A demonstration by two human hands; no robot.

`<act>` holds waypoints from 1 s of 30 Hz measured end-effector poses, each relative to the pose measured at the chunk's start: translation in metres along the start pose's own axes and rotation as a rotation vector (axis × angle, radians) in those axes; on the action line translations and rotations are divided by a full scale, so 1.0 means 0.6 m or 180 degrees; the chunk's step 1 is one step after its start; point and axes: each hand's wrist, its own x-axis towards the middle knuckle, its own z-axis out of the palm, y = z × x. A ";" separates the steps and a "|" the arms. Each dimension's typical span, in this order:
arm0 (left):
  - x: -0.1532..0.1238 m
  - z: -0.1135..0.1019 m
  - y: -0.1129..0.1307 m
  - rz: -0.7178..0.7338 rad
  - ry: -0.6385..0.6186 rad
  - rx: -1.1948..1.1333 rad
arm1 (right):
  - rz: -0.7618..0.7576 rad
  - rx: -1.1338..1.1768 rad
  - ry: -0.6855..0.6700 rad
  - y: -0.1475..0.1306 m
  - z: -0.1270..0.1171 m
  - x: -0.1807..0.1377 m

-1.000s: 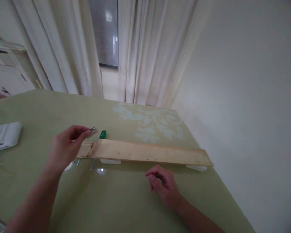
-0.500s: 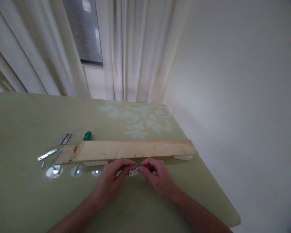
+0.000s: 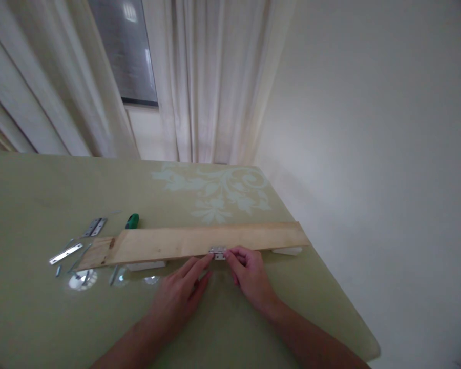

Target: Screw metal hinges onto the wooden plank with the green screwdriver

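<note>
A long wooden plank (image 3: pixel 169 243) lies across the green table (image 3: pixel 34 195), raised on white blocks. A small metal hinge (image 3: pixel 217 251) sits on the plank's near edge. My left hand (image 3: pixel 182 296) reaches to it with fingers stretched out, the index fingertip touching the hinge's left side. My right hand (image 3: pixel 249 274) is curled, its thumb and fingertips pinching the hinge's right side against the plank.
Left of the plank lie a second hinge (image 3: pixel 94 226), a flat metal strip (image 3: pixel 65 253), several loose screws and a green-handled tool (image 3: pixel 132 221). Curtains and a window stand behind the table. The table's right edge runs near a white wall.
My left hand carried the hinge from the left end to the middle, where both hands met it. The hinge has since moved up from the table onto the plank's near edge.
</note>
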 end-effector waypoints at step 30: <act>-0.006 0.005 0.000 0.0065 -0.0059 0.0082 | 0.0882 0.0797 -0.0049 0.007 0.015 -0.018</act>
